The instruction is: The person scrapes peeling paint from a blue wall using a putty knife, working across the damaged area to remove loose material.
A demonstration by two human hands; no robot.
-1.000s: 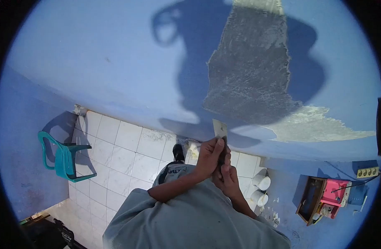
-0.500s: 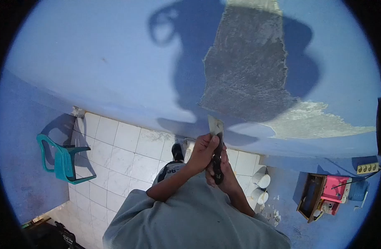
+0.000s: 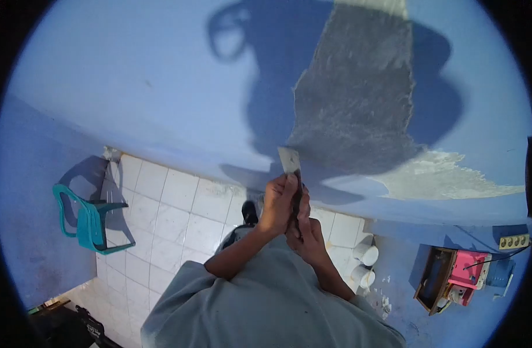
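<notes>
Both of my hands grip a scraper (image 3: 289,160) with a flat, pale blade and a dark handle. My left hand (image 3: 277,204) closes round it near the base of the blade, thumb laid along it. Lower down, my right hand (image 3: 306,233) wraps the handle, most of which the fingers hide. The blade points up at the blue wall (image 3: 179,98), its tip overlapping the lower left edge of a bare grey patch (image 3: 356,87) where the paint is off. My shadow falls over the patch.
A teal plastic chair (image 3: 91,223) stands on the white tiled floor (image 3: 176,191) at left. Two white buckets (image 3: 366,254) sit by the right-hand wall. Farther right are a wooden box (image 3: 435,279), a pink container (image 3: 470,267) and a power strip (image 3: 514,242). Flakes lie near the buckets.
The scraper and both hands have moved a little left and up, bringing the blade to the patch's lower left edge. The handle's lower end is now covered by my right hand.
</notes>
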